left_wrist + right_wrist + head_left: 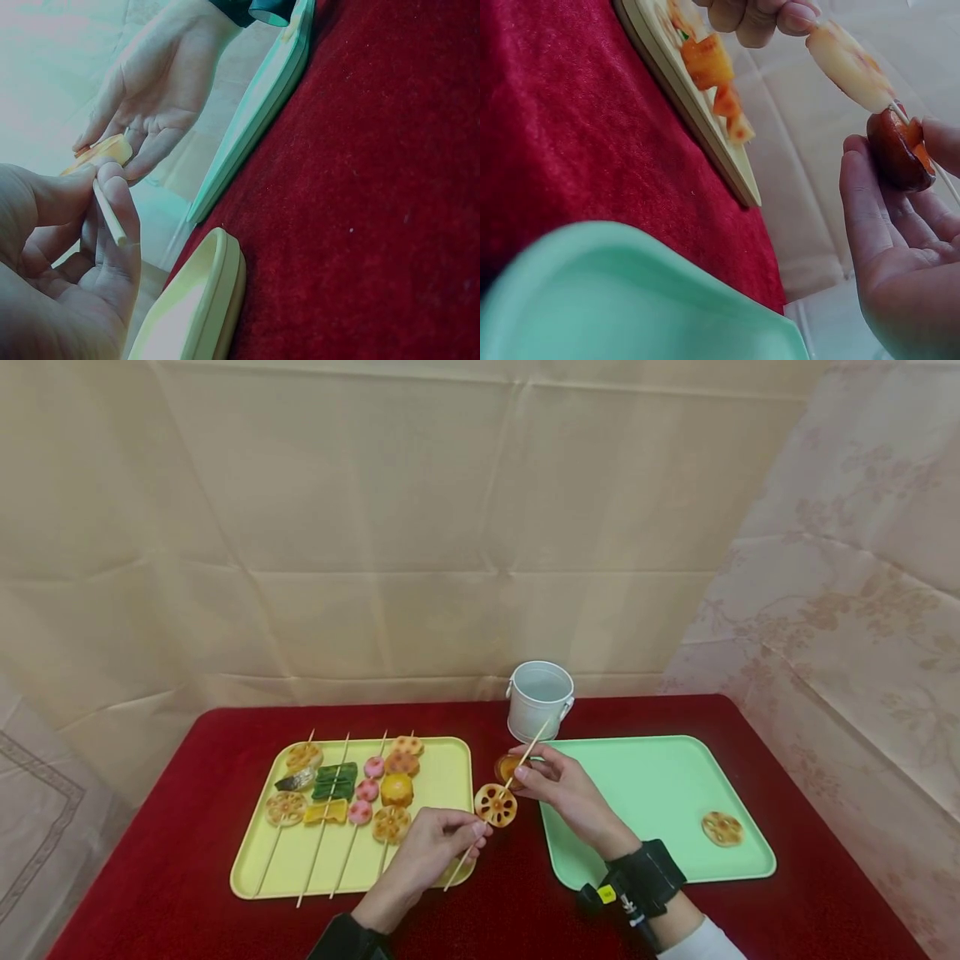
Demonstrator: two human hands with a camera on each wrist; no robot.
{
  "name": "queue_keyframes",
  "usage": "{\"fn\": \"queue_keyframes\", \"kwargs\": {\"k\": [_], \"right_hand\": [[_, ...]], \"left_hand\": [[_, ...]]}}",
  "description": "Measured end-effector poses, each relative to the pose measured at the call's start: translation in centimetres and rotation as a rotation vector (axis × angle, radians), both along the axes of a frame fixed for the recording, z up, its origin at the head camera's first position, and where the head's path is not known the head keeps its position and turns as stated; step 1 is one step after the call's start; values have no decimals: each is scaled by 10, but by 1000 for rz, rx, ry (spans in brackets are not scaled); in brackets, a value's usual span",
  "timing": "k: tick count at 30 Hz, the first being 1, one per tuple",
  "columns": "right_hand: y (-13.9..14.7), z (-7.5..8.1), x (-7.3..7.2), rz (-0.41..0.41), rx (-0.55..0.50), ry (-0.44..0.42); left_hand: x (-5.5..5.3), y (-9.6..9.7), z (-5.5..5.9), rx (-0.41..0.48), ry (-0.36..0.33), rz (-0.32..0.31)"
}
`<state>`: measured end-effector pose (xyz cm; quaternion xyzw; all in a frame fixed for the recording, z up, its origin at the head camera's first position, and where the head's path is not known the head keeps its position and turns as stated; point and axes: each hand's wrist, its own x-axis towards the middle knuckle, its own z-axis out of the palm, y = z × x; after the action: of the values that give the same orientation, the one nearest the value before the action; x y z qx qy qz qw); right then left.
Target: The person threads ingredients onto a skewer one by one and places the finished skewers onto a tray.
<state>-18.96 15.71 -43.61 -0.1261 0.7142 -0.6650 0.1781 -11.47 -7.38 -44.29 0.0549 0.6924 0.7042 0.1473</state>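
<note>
In the head view, my left hand (435, 843) pinches a thin wooden skewer (457, 868) between thumb and fingers, just below a lotus root slice (495, 805) threaded on it. The skewer slants up to the right. Above the slice, my right hand (566, 789) grips a glossy brown-orange food piece (892, 154) with thumb and fingers. This piece sits right at the slice's edge, and the skewer overlaps it; I cannot tell whether the skewer passes through it. In the left wrist view, the skewer's lower end (111, 214) sticks out past the left fingers.
At left, a yellow tray (442, 760) carries several loaded skewers with lotus slices, green pieces, pink balls and a small dark-ended piece (295, 779). A green tray (622, 768) at right bears one lotus slice (722, 829). Behind stands a white bucket (538, 702) on the red cloth (517, 902).
</note>
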Motion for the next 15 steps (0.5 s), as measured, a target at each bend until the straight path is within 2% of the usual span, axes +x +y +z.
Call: {"fn": "queue_keyframes", "kwargs": {"k": [15], "right_hand": [[3, 0, -1, 22, 1, 1]], "left_hand": [[1, 1, -1, 4, 10, 6]]}}
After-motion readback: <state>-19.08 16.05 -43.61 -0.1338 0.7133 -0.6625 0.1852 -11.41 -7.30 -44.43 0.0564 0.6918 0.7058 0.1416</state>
